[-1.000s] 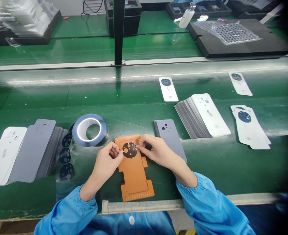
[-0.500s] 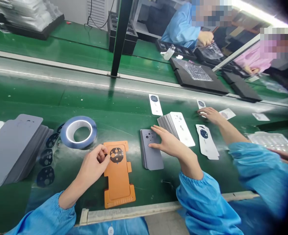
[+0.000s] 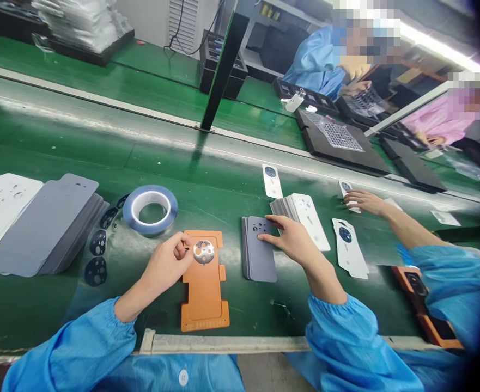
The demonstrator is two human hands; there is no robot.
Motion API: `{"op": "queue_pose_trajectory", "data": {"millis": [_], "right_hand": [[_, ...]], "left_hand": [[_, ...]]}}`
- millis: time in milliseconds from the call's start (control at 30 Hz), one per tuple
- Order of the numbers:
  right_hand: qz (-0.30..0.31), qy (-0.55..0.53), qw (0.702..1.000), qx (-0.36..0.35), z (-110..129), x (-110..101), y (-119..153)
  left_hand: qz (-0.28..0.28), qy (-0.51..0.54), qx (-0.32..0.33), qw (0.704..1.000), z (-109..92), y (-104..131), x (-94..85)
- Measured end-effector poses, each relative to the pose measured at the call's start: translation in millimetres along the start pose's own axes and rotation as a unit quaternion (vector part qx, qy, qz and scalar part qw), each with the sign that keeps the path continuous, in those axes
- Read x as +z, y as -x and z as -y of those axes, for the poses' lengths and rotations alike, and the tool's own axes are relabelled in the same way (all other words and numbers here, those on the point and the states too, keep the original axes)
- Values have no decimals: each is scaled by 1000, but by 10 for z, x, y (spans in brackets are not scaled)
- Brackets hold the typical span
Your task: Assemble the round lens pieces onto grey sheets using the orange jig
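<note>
My left hand (image 3: 170,264) is closed in a pinch at the upper left edge of an orange fixture (image 3: 205,296). A small dark tip shows at its fingers, but what it is I cannot make out. In the fixture's upper part lies a round camera-ring piece (image 3: 204,252) with several holes, shining in the light. My right hand (image 3: 292,242) reaches over a small stack of grey phone-back-shaped sheets (image 3: 260,261). Its thumb and forefinger are apart, at the top sheet's upper right part. Behind that hand lies a fanned pile of white sheets (image 3: 311,220).
A blue tape roll (image 3: 150,211) and a strip of dark ring pieces (image 3: 98,242) lie left of the fixture. Farther left is a big grey sheet stack (image 3: 31,223). At right, a co-worker's hand (image 3: 364,202) touches a white sheet; another orange fixture (image 3: 439,321) is near their sleeve.
My right forefinger and thumb have come closer together at the top grey sheet. The ring piece now glints instead of looking dark. The view has shifted, and the co-worker's orange fixture has come into sight.
</note>
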State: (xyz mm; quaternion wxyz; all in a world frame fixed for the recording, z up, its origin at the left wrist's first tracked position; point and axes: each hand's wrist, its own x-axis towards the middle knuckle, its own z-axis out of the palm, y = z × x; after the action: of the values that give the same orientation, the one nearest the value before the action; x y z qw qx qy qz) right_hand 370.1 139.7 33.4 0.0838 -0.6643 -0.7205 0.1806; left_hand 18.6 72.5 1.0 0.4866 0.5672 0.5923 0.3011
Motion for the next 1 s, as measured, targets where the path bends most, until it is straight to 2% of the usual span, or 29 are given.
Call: {"op": "queue_pose_trajectory", "data": {"millis": [367,533,600,700,800,867,1000], "right_hand": [[-26,3,1000,-17,-6,12,97],[-63,-39,997,-17,-43,37,104],[-82,-97,992,-7,-10,-26,142],[-96,-243,965,12,184,-193,285],[-141,-337,931,0,550,-274,484],[-135,-380,915,-1,830,-186,601],[-48,-466,883,-25,1225,258,716]], "left_hand": [[20,-8,16,1000,98,10,-15],[22,3,15,1000,104,25,-8],[18,6,15,1000,94,28,-10],[20,13,16,1000,66,25,-31],[45,25,8,999,32,22,-75],[61,43,5,997,9,23,-108],[71,77,1,995,-15,26,-147]]}}
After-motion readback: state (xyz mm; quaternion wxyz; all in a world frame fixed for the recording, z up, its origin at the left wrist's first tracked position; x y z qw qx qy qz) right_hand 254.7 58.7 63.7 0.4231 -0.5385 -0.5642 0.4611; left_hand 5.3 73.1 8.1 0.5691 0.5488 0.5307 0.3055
